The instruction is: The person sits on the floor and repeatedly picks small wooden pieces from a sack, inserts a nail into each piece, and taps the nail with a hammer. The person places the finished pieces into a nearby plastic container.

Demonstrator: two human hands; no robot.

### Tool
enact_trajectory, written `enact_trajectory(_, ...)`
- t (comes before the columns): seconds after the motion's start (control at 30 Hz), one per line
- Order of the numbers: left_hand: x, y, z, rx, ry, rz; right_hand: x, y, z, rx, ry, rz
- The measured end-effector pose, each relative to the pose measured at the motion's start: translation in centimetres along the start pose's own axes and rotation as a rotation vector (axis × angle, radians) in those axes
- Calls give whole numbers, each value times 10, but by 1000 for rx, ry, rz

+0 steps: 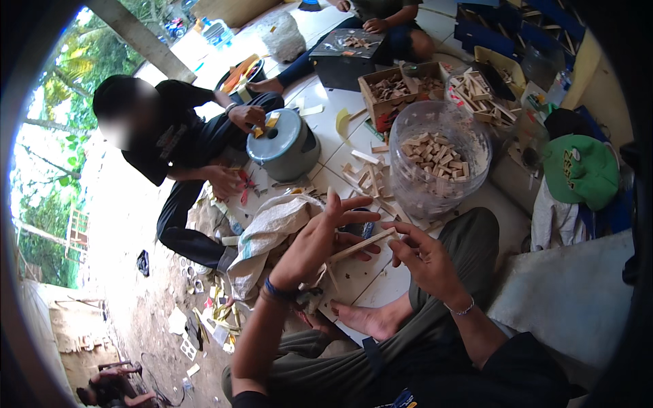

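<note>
White-tiled floor strewn with wood offcuts, several people seated at work around it.

Many small blocks already fill the clear plastic tub (441, 158) and the cardboard box (398, 85), while loose pieces still lie on the floor (381, 285), so work seems midway. The left hand (314, 239), fingers spread, steadies a thin wooden stick (362, 245) just above the lap; the right hand (427, 257) pinches its other end loosely.
</note>
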State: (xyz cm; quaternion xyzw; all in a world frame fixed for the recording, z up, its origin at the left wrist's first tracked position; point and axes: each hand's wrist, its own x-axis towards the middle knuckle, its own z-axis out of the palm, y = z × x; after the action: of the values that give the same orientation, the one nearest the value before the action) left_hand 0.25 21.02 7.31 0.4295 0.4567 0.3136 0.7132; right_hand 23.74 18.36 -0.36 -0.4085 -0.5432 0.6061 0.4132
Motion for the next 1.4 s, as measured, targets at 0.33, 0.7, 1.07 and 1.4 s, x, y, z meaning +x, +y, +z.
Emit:
enact_trajectory(0.33,-71,-22,-65,715,44,-120,-6,88,16,242,-16,215)
enact_trajectory(0.7,-158,-150,-186,505,352,-252,76,170,26,527,112,676)
enact_trajectory(1.07,-53,-294,-229,956,722,269,121,124,110,-175,-273,124)
enact_trajectory(1.4,-24,-246,-348,1215,820,227,203,205,226,-853,-804,-107)
